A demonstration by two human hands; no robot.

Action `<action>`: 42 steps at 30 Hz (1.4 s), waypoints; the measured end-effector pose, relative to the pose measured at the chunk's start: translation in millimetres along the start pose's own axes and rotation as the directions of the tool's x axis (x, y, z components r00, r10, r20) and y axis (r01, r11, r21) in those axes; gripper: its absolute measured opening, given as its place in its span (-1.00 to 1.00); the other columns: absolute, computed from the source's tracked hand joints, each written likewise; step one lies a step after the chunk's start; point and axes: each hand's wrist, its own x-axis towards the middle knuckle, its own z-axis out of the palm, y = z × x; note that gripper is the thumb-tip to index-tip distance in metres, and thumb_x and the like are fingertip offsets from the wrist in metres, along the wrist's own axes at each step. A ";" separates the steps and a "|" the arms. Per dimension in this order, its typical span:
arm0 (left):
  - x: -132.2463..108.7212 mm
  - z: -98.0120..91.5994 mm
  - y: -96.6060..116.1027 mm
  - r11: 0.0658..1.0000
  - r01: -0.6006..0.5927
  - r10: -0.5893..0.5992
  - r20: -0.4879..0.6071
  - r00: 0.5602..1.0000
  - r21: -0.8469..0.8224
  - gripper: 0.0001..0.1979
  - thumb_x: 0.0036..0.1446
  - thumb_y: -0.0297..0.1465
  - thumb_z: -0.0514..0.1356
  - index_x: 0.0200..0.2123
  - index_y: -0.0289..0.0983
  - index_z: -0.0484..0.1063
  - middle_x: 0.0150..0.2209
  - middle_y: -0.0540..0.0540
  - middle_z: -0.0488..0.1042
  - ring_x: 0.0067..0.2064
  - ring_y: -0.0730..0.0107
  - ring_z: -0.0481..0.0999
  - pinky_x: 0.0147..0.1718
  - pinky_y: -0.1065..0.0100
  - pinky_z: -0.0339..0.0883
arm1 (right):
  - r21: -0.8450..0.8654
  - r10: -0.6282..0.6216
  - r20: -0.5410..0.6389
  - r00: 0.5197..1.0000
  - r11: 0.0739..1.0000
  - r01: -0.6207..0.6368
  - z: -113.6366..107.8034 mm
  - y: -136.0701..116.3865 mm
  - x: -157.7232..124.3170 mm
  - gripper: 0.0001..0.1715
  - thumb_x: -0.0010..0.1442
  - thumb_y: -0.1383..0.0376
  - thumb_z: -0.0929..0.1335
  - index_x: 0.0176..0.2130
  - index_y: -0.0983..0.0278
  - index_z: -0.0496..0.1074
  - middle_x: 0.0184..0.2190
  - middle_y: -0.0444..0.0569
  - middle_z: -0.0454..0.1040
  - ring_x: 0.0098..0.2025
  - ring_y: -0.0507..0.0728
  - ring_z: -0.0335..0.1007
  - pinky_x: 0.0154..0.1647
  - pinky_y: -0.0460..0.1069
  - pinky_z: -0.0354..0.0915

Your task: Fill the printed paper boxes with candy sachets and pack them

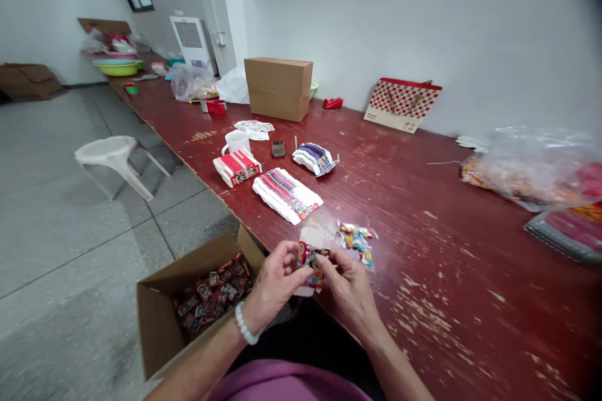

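Between both hands, over the table's near edge, is a small printed carton (pixel 305 255) in red and several colours, its white flaps sticking out at top and bottom. My left hand (pixel 282 269) grips its left side, a pale beaded bracelet on the wrist. From the right, my right hand (pixel 350 282) pinches the carton, thumb across its front; whether anything else is under the fingers I cannot make out. Just beyond lie several wrapped candies (pixel 360 241) in clear plastic. A fanned stack of flat cartons (pixel 286 194) rests further off, near a red-and-white bundle (pixel 237 167) and a purple carton stack (pixel 314 158).
Below the table edge at left stands an open cardboard box (pixel 160 326) with many small dark-red packs inside. A white mug (pixel 236 141), a closed cardboard box (pixel 278 89), a checked gift bag (pixel 402 103) and a plastic bag (pixel 536 166) are on the table. A white stool (pixel 110 149) stands left.
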 end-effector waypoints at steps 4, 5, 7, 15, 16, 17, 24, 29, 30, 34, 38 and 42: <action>-6.8 4.7 0.1 0.999 -0.050 0.052 -0.104 0.993 0.021 -0.38 0.11 -0.34 0.30 0.19 -0.16 0.10 -0.18 -0.08 0.53 -0.27 0.32 0.58 -0.27 0.31 0.46 | 0.103 -0.048 -0.093 0.995 0.993 0.057 6.7 6.9 -2.8 -0.43 0.18 0.09 0.43 0.12 0.20 0.37 -0.34 -0.08 0.54 -0.32 0.12 0.47 -0.30 -0.03 0.40; -7.9 5.2 0.4 0.998 -0.057 0.059 -0.093 0.994 0.018 -0.36 0.13 -0.35 0.29 0.22 -0.14 0.09 -0.13 -0.10 0.53 -0.23 0.30 0.58 -0.24 0.30 0.46 | 0.129 -0.053 -0.102 0.993 0.989 0.066 8.6 10.6 -3.6 -0.40 0.18 0.09 0.42 0.16 0.18 0.32 -0.32 -0.08 0.54 -0.32 0.11 0.47 -0.30 -0.03 0.40; -8.7 4.7 1.1 0.997 -0.071 0.071 -0.071 0.995 0.002 -0.39 0.13 -0.37 0.28 0.22 -0.14 0.15 -0.04 -0.13 0.51 -0.13 0.27 0.57 -0.17 0.30 0.45 | 0.153 -0.063 -0.083 0.995 0.985 0.075 10.5 17.3 -4.6 -0.43 0.20 0.09 0.41 0.15 0.16 0.32 -0.29 -0.07 0.54 -0.31 0.10 0.47 -0.28 -0.03 0.39; -4.9 -2.7 1.2 0.989 0.034 -0.029 0.038 0.999 -0.146 -0.70 0.12 -0.29 0.31 -0.11 -0.24 0.39 -0.28 -0.06 0.53 -0.30 0.41 0.49 -0.29 0.41 0.35 | 0.139 0.012 0.002 1.000 0.990 -0.012 -3.2 -4.3 0.9 -0.71 0.12 0.09 0.47 -0.40 0.27 0.52 -0.44 -0.09 0.52 -0.39 0.07 0.39 -0.32 -0.04 0.32; -4.8 -2.4 1.1 0.990 0.033 -0.028 0.038 0.999 -0.137 -0.72 0.13 -0.28 0.30 -0.13 -0.25 0.40 -0.29 -0.05 0.53 -0.31 0.43 0.48 -0.29 0.41 0.34 | 0.173 0.039 0.009 0.999 0.984 -0.040 -3.8 -10.2 1.8 -0.70 0.07 0.10 0.50 -0.45 0.27 0.51 -0.47 -0.09 0.51 -0.42 0.07 0.38 -0.34 -0.04 0.32; -4.8 -1.8 1.0 0.992 0.031 -0.027 0.035 0.999 -0.121 -0.74 0.14 -0.26 0.29 -0.15 -0.25 0.41 -0.30 -0.05 0.52 -0.31 0.44 0.46 -0.29 0.42 0.34 | 0.218 0.063 0.007 0.998 0.974 -0.063 -4.0 -15.3 2.6 -0.70 0.00 0.12 0.53 -0.46 0.27 0.50 -0.49 -0.11 0.50 -0.45 0.06 0.37 -0.37 -0.04 0.33; -10.9 0.5 4.3 0.995 0.026 -0.028 -0.015 0.999 -0.097 -0.68 0.12 -0.27 0.33 -0.12 -0.21 0.33 -0.31 0.00 0.50 -0.34 0.48 0.45 -0.35 0.46 0.32 | 0.151 0.050 0.057 0.997 0.987 -0.059 -7.1 -18.6 3.8 -0.68 -0.05 0.14 0.56 -0.35 0.27 0.53 -0.50 -0.11 0.51 -0.46 0.06 0.39 -0.41 -0.05 0.32; -13.1 1.2 3.0 0.877 0.302 -0.246 0.190 0.951 -0.374 -0.53 0.18 -0.05 0.20 0.04 -0.19 0.25 -0.30 -0.05 0.51 -0.41 0.36 0.54 -0.45 0.38 0.39 | -0.055 -0.127 0.038 0.991 0.990 0.129 -8.9 -8.1 -0.2 -0.78 0.13 0.14 0.47 -0.40 0.25 0.53 -0.45 -0.07 0.51 -0.41 0.09 0.42 -0.39 -0.05 0.33; -12.9 1.6 1.3 0.842 0.377 -0.295 0.255 0.921 -0.386 -0.49 0.21 0.02 0.11 0.05 -0.22 0.28 -0.33 -0.08 0.51 -0.46 0.33 0.55 -0.51 0.37 0.38 | -0.108 -0.159 0.064 0.985 0.980 0.165 -8.8 -7.2 -1.2 -0.79 0.17 0.14 0.45 -0.36 0.24 0.55 -0.44 -0.07 0.51 -0.39 0.09 0.42 -0.38 -0.05 0.33; -11.4 4.0 -6.0 0.808 0.437 -0.353 0.268 0.896 -0.396 -0.41 0.24 0.07 0.00 0.10 -0.24 0.31 -0.47 -0.06 0.49 -0.61 0.37 0.48 -0.62 0.40 0.32 | -0.243 -0.175 0.212 0.961 0.943 0.225 -9.9 -5.4 -4.8 -0.73 0.28 0.12 0.35 -0.30 0.23 0.54 -0.45 -0.08 0.48 -0.43 0.07 0.42 -0.36 -0.05 0.34; -11.2 7.0 -8.5 0.859 0.395 -0.350 0.188 0.918 -0.327 -0.37 0.23 0.09 -0.01 0.09 -0.28 0.37 -0.47 -0.07 0.50 -0.62 0.42 0.46 -0.65 0.46 0.26 | -0.182 -0.033 0.193 0.981 0.981 0.069 -9.2 -4.4 -5.0 -0.71 0.25 0.08 0.37 -0.27 0.26 0.52 -0.53 -0.11 0.48 -0.56 0.03 0.38 -0.51 -0.08 0.30; -11.7 8.1 -8.6 0.887 0.372 -0.334 0.178 0.926 -0.272 -0.28 0.21 0.15 -0.06 0.07 -0.32 0.41 -0.46 -0.10 0.52 -0.61 0.44 0.44 -0.63 0.46 0.24 | -0.066 0.069 0.181 0.981 0.996 -0.058 -4.1 -11.7 -1.6 -0.71 0.21 0.11 0.40 -0.25 0.30 0.53 -0.60 -0.14 0.47 -0.62 0.03 0.37 -0.58 -0.09 0.29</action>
